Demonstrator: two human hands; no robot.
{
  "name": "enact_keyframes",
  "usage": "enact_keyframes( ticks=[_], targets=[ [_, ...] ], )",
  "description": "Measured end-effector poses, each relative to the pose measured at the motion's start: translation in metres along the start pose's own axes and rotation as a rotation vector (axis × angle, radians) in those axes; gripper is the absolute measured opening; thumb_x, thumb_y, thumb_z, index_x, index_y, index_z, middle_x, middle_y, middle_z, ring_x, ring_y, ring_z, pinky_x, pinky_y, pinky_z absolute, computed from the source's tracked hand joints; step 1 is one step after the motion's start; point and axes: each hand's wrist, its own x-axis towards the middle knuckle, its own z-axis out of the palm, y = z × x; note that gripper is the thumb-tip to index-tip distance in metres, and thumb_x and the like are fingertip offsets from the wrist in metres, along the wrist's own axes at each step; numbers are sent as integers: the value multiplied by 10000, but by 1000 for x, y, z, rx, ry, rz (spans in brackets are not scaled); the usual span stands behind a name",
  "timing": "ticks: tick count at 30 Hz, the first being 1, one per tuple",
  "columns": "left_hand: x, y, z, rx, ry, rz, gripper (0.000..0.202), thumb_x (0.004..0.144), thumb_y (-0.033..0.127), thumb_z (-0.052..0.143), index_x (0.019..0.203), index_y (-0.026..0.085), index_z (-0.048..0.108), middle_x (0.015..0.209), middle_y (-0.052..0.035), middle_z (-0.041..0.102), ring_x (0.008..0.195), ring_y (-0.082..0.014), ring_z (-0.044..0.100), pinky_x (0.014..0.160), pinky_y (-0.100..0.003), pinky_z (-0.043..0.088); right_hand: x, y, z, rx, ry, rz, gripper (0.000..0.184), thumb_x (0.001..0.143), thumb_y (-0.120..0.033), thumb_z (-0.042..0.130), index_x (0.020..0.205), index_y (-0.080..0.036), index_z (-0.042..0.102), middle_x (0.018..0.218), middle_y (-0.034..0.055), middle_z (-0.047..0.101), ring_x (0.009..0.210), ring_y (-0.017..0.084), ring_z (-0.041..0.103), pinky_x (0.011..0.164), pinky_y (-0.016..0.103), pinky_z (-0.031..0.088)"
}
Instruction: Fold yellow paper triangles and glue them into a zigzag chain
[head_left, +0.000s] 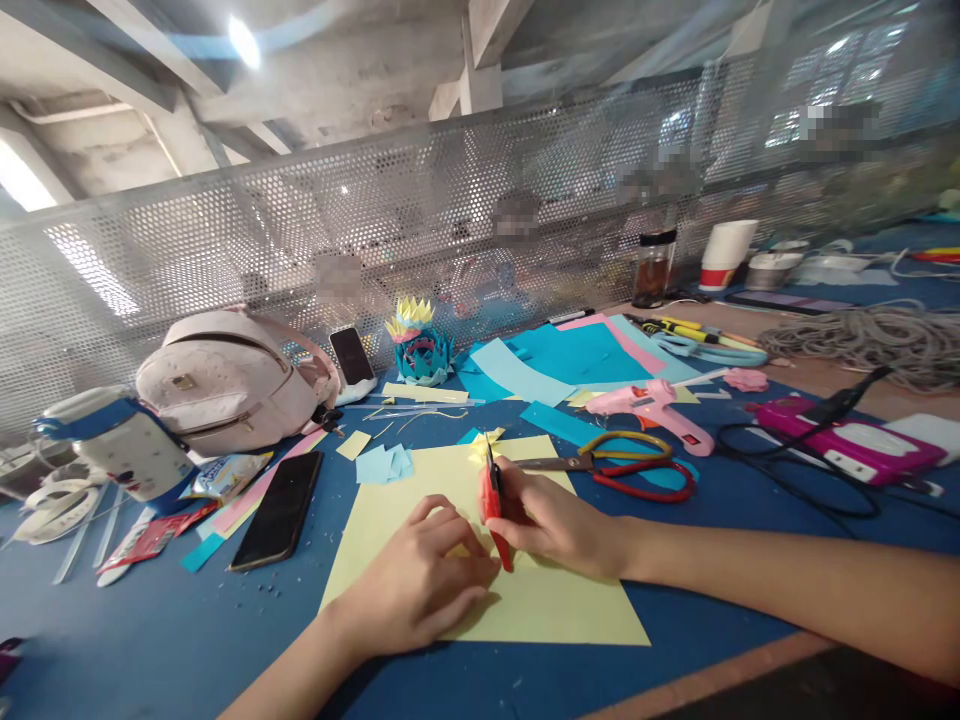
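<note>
A pale yellow sheet of paper lies on the blue table under both hands. My right hand is closed round a slim red-handled tool with a dark pointed tip facing away; I cannot make out its exact kind. My left hand rests on the sheet, fingers curled together close to the tool's lower end; whatever they pinch is hidden. Past the tool sits a small folded yellow paper piece. Scissors with yellow and red handles lie beyond my right hand, blades toward it.
A blue paper flower with yellow tips stands at the back. Coloured paper sheets, a pink glue gun and a magenta device lie rightward. Leftward are a phone, a bottle and a backpack.
</note>
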Motion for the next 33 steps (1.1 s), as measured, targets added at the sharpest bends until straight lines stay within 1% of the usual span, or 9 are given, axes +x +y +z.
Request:
enact_keyframes(
  ticks=[6, 12, 16, 19, 23, 26, 30, 33],
  targets=[
    [-1, -1, 1, -11, -2, -19, 208, 1001, 290, 527, 1067, 212, 708, 1004, -73, 636, 940, -229, 504, 927, -393, 434, 1, 1, -1, 28, -32, 23, 211, 975, -385, 540, 900, -190, 507, 837, 14, 594, 720, 142, 555, 691, 258, 454],
    [-1, -2, 2, -4, 18, 4, 186, 996, 266, 533, 1040, 203, 703, 1008, -68, 648, 939, -218, 507, 944, -387, 432, 3, 1, 0, 13, -43, 42, 208, 973, -388, 544, 920, -193, 491, 777, -13, 567, 663, 127, 525, 634, 240, 431],
    [0, -1, 2, 30, 18, 36, 201, 1003, 258, 505, 1050, 202, 692, 1004, -70, 663, 917, -214, 540, 940, -408, 429, 2, 3, 2, 14, 6, 75, 219, 979, -401, 528, 961, -187, 485, 759, -17, 546, 640, 121, 502, 602, 232, 420],
    [1, 0, 2, 68, 19, 59, 207, 1005, 249, 489, 1047, 193, 684, 998, -74, 671, 911, -212, 558, 938, -418, 431, 0, 3, 4, 25, 37, 89, 237, 977, -416, 531, 989, -182, 491, 776, -10, 557, 655, 126, 509, 611, 235, 430],
    [0, 0, 1, 95, 30, 75, 220, 1007, 244, 470, 1029, 189, 682, 996, -76, 680, 904, -207, 568, 936, -419, 445, 0, 4, 5, 31, 60, 67, 255, 978, -435, 535, 964, -182, 503, 811, 6, 581, 681, 133, 527, 632, 243, 446],
    [0, -1, 1, 78, 38, 80, 214, 1007, 238, 473, 1014, 189, 682, 1012, -73, 693, 917, -205, 580, 949, -420, 444, 0, 3, 5, 8, 47, 50, 253, 988, -436, 523, 961, -184, 511, 819, 13, 593, 697, 142, 537, 650, 254, 453],
    [0, -2, 1, 58, 52, 92, 197, 1000, 209, 484, 1000, 189, 679, 1016, -64, 709, 913, -199, 592, 962, -419, 435, 0, 1, 4, -59, 33, 24, 222, 986, -406, 531, 919, -195, 517, 810, 9, 589, 702, 148, 530, 683, 269, 446],
    [0, -2, 1, 61, 58, 86, 198, 995, 198, 483, 1007, 189, 680, 995, -64, 709, 900, -199, 591, 951, -414, 438, 1, 1, 5, -65, 29, 3, 202, 963, -371, 563, 873, -205, 491, 799, -4, 572, 702, 146, 520, 693, 266, 435]
  ],
)
